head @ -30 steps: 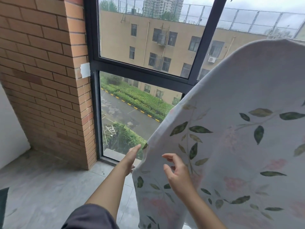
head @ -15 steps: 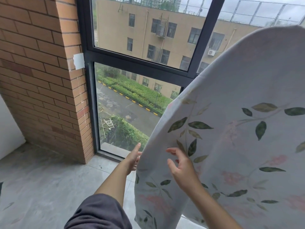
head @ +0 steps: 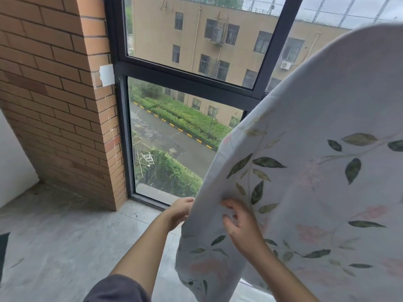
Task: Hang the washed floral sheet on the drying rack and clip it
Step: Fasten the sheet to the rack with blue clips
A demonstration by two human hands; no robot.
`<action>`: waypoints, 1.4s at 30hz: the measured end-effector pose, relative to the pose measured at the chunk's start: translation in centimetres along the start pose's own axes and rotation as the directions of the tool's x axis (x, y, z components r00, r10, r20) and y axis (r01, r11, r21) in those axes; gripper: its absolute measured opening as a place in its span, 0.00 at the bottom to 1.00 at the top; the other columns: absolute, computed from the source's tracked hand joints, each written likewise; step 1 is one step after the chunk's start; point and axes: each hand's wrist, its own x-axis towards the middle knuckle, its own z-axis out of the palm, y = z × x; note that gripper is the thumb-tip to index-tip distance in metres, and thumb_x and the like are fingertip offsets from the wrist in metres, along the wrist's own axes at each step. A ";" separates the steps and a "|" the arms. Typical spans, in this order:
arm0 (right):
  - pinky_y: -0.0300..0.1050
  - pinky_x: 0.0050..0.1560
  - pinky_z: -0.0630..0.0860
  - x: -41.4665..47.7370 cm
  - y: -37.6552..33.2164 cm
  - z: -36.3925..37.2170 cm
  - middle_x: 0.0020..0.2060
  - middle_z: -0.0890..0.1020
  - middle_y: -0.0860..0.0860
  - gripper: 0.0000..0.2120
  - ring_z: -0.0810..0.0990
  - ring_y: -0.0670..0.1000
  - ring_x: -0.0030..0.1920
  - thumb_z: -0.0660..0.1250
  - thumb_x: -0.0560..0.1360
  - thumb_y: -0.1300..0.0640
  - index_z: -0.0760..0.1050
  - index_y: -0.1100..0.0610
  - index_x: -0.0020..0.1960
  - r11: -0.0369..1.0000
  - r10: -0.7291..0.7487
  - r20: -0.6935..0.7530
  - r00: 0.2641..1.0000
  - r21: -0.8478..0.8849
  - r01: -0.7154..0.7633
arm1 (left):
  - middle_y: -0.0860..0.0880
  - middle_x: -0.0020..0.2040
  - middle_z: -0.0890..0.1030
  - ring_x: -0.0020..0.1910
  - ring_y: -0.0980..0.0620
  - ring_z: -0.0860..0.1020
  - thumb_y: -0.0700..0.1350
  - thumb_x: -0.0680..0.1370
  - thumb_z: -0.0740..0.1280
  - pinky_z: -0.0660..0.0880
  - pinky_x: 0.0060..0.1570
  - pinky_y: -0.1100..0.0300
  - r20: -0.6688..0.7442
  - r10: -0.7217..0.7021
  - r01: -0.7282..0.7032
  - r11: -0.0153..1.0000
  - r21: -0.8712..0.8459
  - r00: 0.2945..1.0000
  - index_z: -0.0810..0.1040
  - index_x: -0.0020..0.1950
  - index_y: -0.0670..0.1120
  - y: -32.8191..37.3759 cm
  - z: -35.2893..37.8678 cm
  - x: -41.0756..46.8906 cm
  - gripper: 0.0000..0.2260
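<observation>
1. Brick wall [head: 54, 94], dark-framed window [head: 187, 81] and grey floor [head: 54, 236] fill the head view; the floral sheet [head: 316, 171] drapes down from upper right, rack unseen
2. Near its left edge the right hand [head: 242, 227] curls its fingers [head: 227, 203], pinching cloth; the left hand [head: 180, 212] reaches behind that edge, grip hidden
3. Soft, limp, likely damp: take it along the hem

A dark-framed window [head: 187, 81] beside a red brick wall [head: 54, 94] overlooks a tan building [head: 239, 40], hedges [head: 187, 118] and wet road [head: 165, 140]; grey tiled floor [head: 65, 240] below
</observation>
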 end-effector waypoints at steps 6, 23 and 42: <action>0.31 0.54 0.66 -0.9 -0.7 1.5 0.57 0.75 0.44 0.13 0.71 0.37 0.57 0.63 0.76 0.59 0.71 0.49 0.59 0.997 0.021 0.047 0.999 0.071 -0.024 | 0.45 0.49 0.77 0.40 0.51 0.76 0.48 0.79 0.63 0.78 0.40 0.56 0.031 0.010 -0.009 1.000 -0.030 0.999 0.74 0.51 0.44 2.0 -1.7 -4.2 0.07; 0.43 0.43 0.68 -3.3 -1.4 -1.3 0.37 0.75 0.51 0.08 0.73 0.47 0.39 0.58 0.80 0.58 0.72 0.61 0.47 0.925 0.289 -0.095 0.953 0.283 -0.253 | 0.44 0.65 0.73 0.63 0.46 0.72 0.57 0.79 0.62 0.68 0.59 0.47 0.044 -0.163 0.162 0.986 0.039 0.986 0.67 0.64 0.51 0.6 3.4 -5.5 0.17; 0.47 0.48 0.76 -4.4 -2.0 -6.3 0.51 0.74 0.40 0.26 0.76 0.48 0.53 0.67 0.70 0.40 0.65 0.48 0.64 0.973 0.060 -0.100 0.993 -0.217 -0.080 | 0.57 0.54 0.81 0.56 0.64 0.76 0.31 0.73 0.67 0.72 0.55 0.68 0.181 0.610 -0.614 0.788 -0.036 0.772 0.85 0.46 0.51 11.7 9.2 -11.8 0.15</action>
